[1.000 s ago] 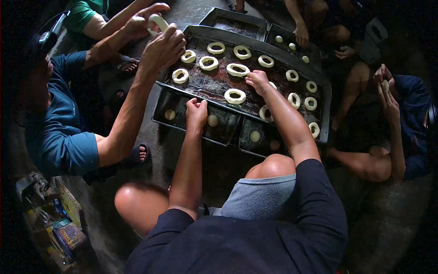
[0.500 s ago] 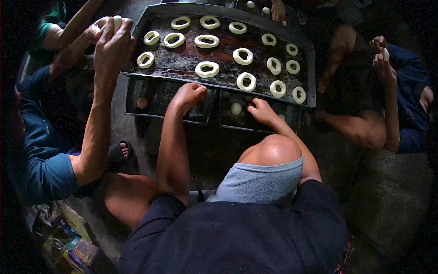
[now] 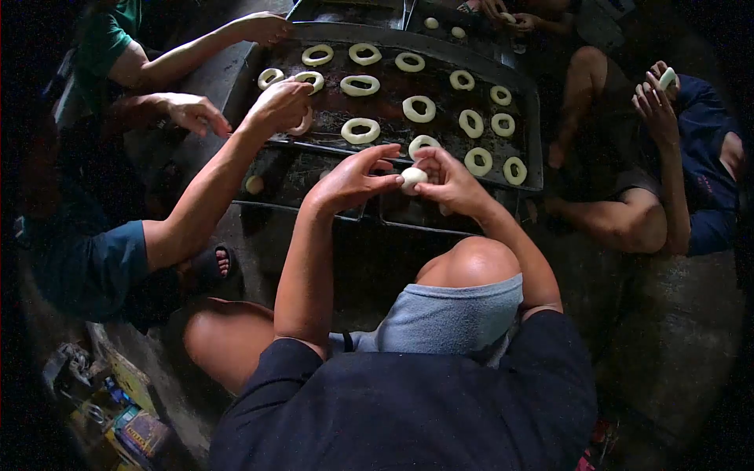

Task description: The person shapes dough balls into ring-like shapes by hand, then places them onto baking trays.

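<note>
A pale dough ball [image 3: 413, 180] is held between my two hands, just above the near edge of the large baking tray [image 3: 520, 177]. My left hand [image 3: 353, 182] presses its thumb to the left side of the ball, its fingers curved above. From the other side, my right hand [image 3: 452, 184] grips it between thumb and fingertips. Right behind my fingers lies a dough ring [image 3: 424, 146], partly covered by them. Several more rings, such as one dough ring [image 3: 360, 130] to the left, rest on the tray.
At the left, a co-worker's hand [image 3: 279, 106] reaches over the tray's rings. At the right, another person's hands [image 3: 658, 94] hold a piece of dough. A smaller tray [image 3: 275, 177] with a dough ball [image 3: 254, 184] sits at the near side. Behind are two dough balls [image 3: 432, 23].
My hands have come together from the small trays and now hold a dough ball. The left co-worker's raised hands have lowered, one onto the big tray.
</note>
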A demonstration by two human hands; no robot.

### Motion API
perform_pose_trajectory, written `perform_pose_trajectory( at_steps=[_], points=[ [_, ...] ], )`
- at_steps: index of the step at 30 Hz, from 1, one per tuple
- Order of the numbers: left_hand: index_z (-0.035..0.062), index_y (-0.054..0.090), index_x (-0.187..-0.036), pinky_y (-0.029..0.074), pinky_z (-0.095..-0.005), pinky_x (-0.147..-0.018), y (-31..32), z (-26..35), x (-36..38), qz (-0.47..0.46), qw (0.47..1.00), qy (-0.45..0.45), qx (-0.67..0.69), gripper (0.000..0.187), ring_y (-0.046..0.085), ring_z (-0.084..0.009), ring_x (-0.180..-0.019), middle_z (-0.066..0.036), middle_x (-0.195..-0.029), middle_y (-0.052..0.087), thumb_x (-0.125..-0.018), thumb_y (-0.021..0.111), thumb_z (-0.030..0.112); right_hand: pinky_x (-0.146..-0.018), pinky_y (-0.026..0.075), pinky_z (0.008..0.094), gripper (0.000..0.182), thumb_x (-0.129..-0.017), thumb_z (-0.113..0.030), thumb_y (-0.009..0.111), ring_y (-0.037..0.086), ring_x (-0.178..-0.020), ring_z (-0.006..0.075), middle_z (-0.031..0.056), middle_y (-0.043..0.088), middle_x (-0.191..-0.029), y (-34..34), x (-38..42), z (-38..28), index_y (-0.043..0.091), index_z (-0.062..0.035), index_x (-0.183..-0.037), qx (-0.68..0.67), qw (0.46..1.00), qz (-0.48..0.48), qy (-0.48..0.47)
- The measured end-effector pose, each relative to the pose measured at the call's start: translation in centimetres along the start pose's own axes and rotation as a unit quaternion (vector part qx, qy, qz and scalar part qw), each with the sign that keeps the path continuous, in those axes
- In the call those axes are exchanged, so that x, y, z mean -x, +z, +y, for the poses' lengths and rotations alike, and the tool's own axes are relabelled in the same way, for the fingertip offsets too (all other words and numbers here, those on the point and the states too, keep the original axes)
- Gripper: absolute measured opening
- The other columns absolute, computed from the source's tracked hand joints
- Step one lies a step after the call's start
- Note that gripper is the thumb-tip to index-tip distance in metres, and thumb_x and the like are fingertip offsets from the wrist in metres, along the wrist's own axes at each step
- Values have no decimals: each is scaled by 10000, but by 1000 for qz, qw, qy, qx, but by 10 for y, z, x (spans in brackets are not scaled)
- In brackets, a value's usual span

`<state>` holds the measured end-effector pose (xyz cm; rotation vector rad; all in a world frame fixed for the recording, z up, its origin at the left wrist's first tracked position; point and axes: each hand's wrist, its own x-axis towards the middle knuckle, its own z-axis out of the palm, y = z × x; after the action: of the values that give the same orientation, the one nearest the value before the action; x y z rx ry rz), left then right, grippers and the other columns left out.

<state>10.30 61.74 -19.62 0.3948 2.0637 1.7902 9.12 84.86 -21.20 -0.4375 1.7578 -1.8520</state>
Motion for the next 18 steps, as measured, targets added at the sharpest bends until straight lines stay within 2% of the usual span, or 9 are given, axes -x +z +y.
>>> perform_pose_trajectory(
  at_steps=[1, 3, 6, 9, 13, 15, 16, 18],
  points=[
    [-23, 436, -1314, 450, -313, -959, 4, 2, -5, -37, 996, 39, 73, 529, 557, -180, -1108, -108, -1214, 573, -861, 657, 137, -862, 484, 274, 509, -810, -23, 662, 576, -970, 136, 82, 571, -1021, -2, -1, -22, 409, -6, -1251, 7, 1000, 2, -13],
    [-26, 449, -1302, 450, -309, -954, 14, 22, -7, -26, 995, 47, 88, 516, 559, -176, -1101, -106, -1207, 576, -860, 659, 138, -875, 483, 274, 531, -812, -29, 667, 573, -995, 138, 79, 570, -1025, -1, 1, -56, 405, 4, -1274, 20, 999, 3, -31],
    [-29, 481, -1269, 451, -296, -941, 15, 41, -4, 8, 995, 65, 72, 480, 566, -157, -1074, -97, -1183, 586, -854, 662, 130, -907, 466, 259, 440, -824, -12, 656, 556, -1029, 130, 56, 520, -1114, 3, 1, -83, 478, 21, -1225, 81, 997, 20, 1],
    [-26, 533, -1211, 476, -315, -900, 14, 44, -1, 63, 990, 110, 64, 454, 603, -190, -1027, -130, -1107, 626, -822, 675, 161, -903, 458, 236, 250, -820, -12, 663, 533, -1048, 113, 44, 442, -1199, 9, 3, -94, 603, 50, -1054, 84, 996, 14, -27],
    [-31, 567, -1149, 488, -310, -865, 18, 47, 3, 89, 982, 142, 83, 402, 621, -187, -979, -130, -1058, 646, -810, 669, 159, -856, 484, 266, 245, -769, -62, 702, 568, -965, 134, 68, 491, -1117, 14, 6, -89, 617, 22, -983, 92, 992, 43, -76],
    [-22, 599, -1076, 505, -311, -790, 15, 59, 8, 75, 992, 92, -38, 341, 644, -188, -888, -133, -960, 669, -786, 664, 145, -787, 485, 277, 216, -705, -70, 708, 569, -903, 156, 73, 523, -998, 21, 10, -97, 623, 5, -888, 293, 946, 71, -121],
    [-22, 599, -1076, 505, -311, -790, 16, 62, 9, 75, 992, 93, -38, 341, 644, -188, -888, -133, -960, 669, -786, 664, 145, -787, 485, 277, 216, -705, -70, 708, 569, -903, 156, 73, 523, -998, 27, 12, -102, 623, 5, -888, 293, 946, 71, -122],
    [-9, 617, -1005, 506, -312, -714, 21, 67, 7, 130, 978, 89, -134, 279, 646, -173, -798, -129, -874, 675, -770, 653, 137, -769, 462, 324, 208, -675, -103, 685, 558, -873, 196, 79, 538, -902, 37, 14, -111, 620, -3, -845, 430, 875, 108, -197]
  ],
)
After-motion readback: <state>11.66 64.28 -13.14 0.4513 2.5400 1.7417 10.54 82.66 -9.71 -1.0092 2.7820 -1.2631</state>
